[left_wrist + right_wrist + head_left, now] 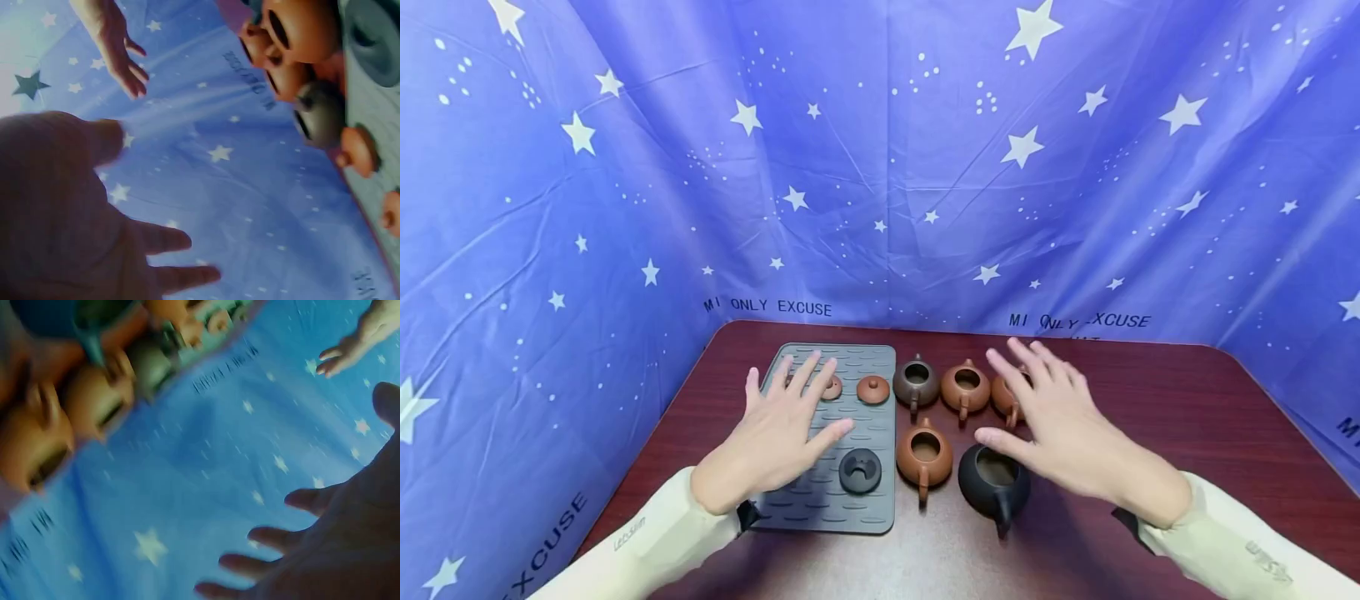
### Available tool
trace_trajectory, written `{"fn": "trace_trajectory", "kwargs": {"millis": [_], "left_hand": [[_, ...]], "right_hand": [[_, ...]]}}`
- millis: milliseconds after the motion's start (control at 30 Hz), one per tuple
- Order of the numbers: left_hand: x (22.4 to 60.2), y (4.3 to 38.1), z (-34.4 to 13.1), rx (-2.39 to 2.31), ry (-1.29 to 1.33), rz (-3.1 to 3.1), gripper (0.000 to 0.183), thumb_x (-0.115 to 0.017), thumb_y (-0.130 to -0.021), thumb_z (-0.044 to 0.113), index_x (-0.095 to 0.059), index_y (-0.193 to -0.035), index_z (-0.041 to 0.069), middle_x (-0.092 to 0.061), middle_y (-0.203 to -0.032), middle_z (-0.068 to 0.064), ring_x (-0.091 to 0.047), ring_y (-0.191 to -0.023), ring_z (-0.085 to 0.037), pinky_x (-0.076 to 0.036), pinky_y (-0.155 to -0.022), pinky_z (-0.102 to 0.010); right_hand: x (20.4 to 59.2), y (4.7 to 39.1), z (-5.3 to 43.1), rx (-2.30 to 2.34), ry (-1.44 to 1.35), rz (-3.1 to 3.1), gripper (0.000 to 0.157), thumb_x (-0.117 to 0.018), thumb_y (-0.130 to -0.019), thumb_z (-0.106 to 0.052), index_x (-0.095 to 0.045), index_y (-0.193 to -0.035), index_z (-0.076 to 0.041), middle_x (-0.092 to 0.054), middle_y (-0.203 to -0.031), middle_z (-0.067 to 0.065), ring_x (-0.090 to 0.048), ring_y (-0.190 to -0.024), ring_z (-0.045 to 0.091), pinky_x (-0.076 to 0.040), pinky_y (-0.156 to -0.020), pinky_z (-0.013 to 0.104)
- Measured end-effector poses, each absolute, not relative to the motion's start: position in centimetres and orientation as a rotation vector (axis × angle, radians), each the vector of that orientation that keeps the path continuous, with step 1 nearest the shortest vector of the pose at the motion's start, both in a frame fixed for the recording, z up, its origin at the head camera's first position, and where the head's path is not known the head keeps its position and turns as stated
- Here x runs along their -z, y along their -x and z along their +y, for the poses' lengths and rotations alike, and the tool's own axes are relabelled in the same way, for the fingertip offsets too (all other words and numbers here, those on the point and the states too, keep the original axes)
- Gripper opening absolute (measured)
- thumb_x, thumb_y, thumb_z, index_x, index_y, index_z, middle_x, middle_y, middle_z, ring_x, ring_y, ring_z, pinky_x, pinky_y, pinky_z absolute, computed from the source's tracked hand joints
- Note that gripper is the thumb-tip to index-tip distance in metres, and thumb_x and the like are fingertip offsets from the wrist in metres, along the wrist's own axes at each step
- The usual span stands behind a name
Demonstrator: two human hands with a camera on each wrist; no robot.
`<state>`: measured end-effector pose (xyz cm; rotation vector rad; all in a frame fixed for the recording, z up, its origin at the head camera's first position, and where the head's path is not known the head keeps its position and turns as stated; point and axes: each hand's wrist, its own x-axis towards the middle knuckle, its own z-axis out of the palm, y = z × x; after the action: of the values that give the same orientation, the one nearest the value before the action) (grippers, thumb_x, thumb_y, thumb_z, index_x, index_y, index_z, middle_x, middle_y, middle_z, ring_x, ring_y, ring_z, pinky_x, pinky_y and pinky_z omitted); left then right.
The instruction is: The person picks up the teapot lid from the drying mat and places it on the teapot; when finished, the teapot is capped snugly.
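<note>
Fingers spread, my left hand (772,437) hovers over a grey ridged mat (827,518) and holds nothing. Under and beside it lie a black lid (860,472), a reddish-brown lid (873,391) and another brown lid (832,388) partly covered by the fingers. My right hand (1063,417), also spread and holding nothing, is above the lidless teapots. It partly hides a brown teapot (1002,401) and overlaps the edge of a black teapot (976,491). Left of these stand a dark grey teapot (904,386) and two brown teapots, one behind (952,398) and one nearer (909,467).
A dark red wooden table (1157,400) carries the mat and pots. Blue star-printed cloth (880,167) hangs behind it and at both sides. The teapots stand close together along the mat's right edge, handles toward the front.
</note>
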<state>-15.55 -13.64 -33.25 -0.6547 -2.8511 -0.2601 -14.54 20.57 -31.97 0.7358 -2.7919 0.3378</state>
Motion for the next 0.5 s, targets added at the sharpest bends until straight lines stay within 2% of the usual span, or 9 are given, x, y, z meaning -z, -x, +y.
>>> {"fn": "trace_trajectory", "kwargs": {"millis": [100, 200, 367, 500], "left_hand": [[34.7, 16.0, -14.5, 0.218, 0.681, -2.797, 0.062, -0.057, -0.089, 0.050, -0.046, -0.138, 0.013, -0.049, -0.129, -0.011, -0.045, -0.114, -0.034, -0.029, -0.088, -0.061], [36.7, 16.4, -15.7, 0.208, 0.687, -2.799, 0.050, -0.068, -0.084, 0.038, -0.056, -0.123, 0.010, -0.055, -0.112, -0.010, -0.050, -0.100, -0.031, -0.034, -0.076, -0.052], [39.5, 16.6, -17.4, 0.259, 0.670, -2.869, 0.038, -0.075, -0.080, 0.029, -0.063, -0.110, 0.009, -0.053, -0.091, -0.001, -0.050, -0.087, -0.024, -0.036, -0.067, -0.041], [40.9, 16.7, -18.3, 0.295, 0.707, -2.860, 0.023, -0.076, -0.078, 0.024, -0.065, -0.095, 0.012, -0.046, -0.079, 0.004, -0.049, -0.080, -0.020, -0.040, -0.066, -0.037]], "right_hand": [[34.3, 15.0, 20.1, -0.378, -0.837, -2.780, 0.082, -0.060, -0.085, -0.055, -0.029, -0.148, -0.013, -0.023, -0.149, 0.019, -0.022, -0.133, 0.043, -0.022, -0.098, 0.065], [36.7, 15.5, 19.7, -0.428, -0.925, -2.770, 0.078, -0.069, -0.083, -0.045, -0.036, -0.144, -0.008, -0.032, -0.144, 0.018, -0.031, -0.130, 0.038, -0.031, -0.096, 0.062], [38.9, 16.2, 18.9, -0.521, -1.015, -2.736, 0.066, -0.075, -0.080, -0.031, -0.048, -0.134, -0.003, -0.047, -0.129, 0.013, -0.045, -0.118, 0.025, -0.040, -0.093, 0.050], [39.5, 16.7, 18.2, -0.548, -1.050, -2.738, 0.057, -0.076, -0.080, -0.027, -0.054, -0.127, -0.003, -0.053, -0.123, 0.009, -0.049, -0.114, 0.022, -0.044, -0.090, 0.044]]}}
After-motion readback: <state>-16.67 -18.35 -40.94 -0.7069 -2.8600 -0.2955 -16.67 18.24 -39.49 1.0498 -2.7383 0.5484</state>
